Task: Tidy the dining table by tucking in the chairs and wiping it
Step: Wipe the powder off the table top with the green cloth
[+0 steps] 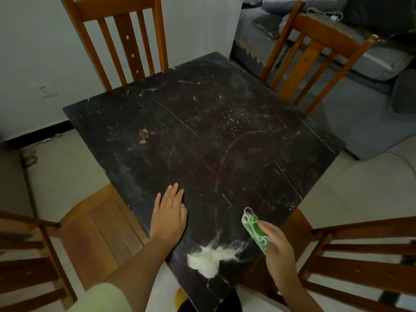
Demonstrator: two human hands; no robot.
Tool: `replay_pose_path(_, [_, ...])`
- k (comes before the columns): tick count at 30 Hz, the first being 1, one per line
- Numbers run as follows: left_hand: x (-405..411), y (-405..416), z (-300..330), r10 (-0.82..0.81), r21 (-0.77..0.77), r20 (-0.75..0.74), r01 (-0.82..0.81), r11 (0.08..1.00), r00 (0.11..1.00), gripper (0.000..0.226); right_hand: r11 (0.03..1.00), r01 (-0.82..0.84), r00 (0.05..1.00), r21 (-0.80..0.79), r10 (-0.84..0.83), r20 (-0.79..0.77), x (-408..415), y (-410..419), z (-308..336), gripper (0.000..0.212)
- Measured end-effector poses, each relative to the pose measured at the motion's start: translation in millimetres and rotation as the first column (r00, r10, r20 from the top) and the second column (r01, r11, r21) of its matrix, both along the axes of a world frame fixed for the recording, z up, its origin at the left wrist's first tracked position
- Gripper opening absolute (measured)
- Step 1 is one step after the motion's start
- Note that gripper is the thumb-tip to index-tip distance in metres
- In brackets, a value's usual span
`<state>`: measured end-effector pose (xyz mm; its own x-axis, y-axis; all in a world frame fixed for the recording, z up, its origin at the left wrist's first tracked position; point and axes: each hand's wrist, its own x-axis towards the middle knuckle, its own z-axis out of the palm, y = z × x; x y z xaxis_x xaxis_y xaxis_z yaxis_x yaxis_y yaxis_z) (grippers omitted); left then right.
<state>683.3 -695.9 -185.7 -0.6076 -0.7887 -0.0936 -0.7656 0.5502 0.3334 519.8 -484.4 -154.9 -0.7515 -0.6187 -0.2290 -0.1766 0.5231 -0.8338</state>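
Note:
A dark, scratched square dining table [202,136] fills the middle, seen from one corner. My left hand [168,212] rests flat on its near part, fingers straight. My right hand [278,246] holds a folded green cloth [254,230] just above the near right edge. A pile of white powder [209,258] lies on the near corner between my hands. Wooden chairs stand at the far left [121,37] and far right [315,59], both close against the table. Two more chairs, near left [85,233] and near right [360,255], stand with much of their seats out from under it.
A grey sofa [364,70] with cushions sits behind the far right chair. A white wall with a socket [45,91] runs along the left. Pale tiled floor [371,188] lies around the table.

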Motion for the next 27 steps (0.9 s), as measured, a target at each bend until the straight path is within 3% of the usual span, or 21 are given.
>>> replay_pose_path(4, [-0.1, -0.3, -1.6, -0.008, -0.007, 0.006, 0.008, 1.0, 1.0, 0.049, 0.999, -0.022, 1.0, 0.046, 0.021, 0.023, 60.7, -0.5, -7.1, 0.066])
replay_pose_path(8, [-0.9, -1.2, -3.7, -0.011, -0.014, 0.014, 0.011, 1.0, 1.0, 0.049, 0.998, 0.061, 0.997, -0.018, -0.062, -0.037, 108.2, -4.6, -16.8, 0.075])
replay_pose_path(14, [-2.1, -1.6, -8.5, -0.002, -0.022, 0.025, 0.003, 1.0, 1.0, 0.058, 0.991, 0.01, 0.995, -0.131, 0.002, 0.096, 82.5, -20.0, 16.2, 0.071])
replay_pose_path(17, [-2.0, -2.1, -11.2, -0.003, -0.023, 0.032, 0.004, 1.0, 0.999, 0.059, 0.981, -0.107, 0.989, -0.16, 0.088, -0.12, 33.8, -28.2, 24.6, 0.069])
replay_pose_path(19, [-1.8, -1.8, -12.3, -0.001, -0.03, 0.039, 0.002, 1.0, 0.999, 0.061, 0.976, -0.194, 0.918, -0.104, 0.143, -0.369, 3.4, -33.0, 15.1, 0.063])
replay_pose_path(21, [-2.1, -1.4, -13.1, 0.0, -0.037, 0.035, 0.001, 0.999, 0.999, 0.063, 0.96, -0.28, 0.816, 0.025, 0.251, -0.52, -16.8, -33.6, -3.2, 0.061])
replay_pose_path(24, [-2.9, -0.9, -12.5, 0.0, -0.04, 0.044, 0.002, 0.999, 0.999, 0.065, 0.885, -0.372, 0.673, 0.279, 0.464, -0.576, -23.8, -23.6, -30.5, 0.063])
replay_pose_path(27, [-2.4, -0.8, -12.5, 0.0, -0.027, 0.059, 0.001, 1.0, 0.998, 0.06, 0.826, -0.437, 0.63, 0.355, 0.563, -0.535, -16.3, -13.5, -34.0, 0.051])
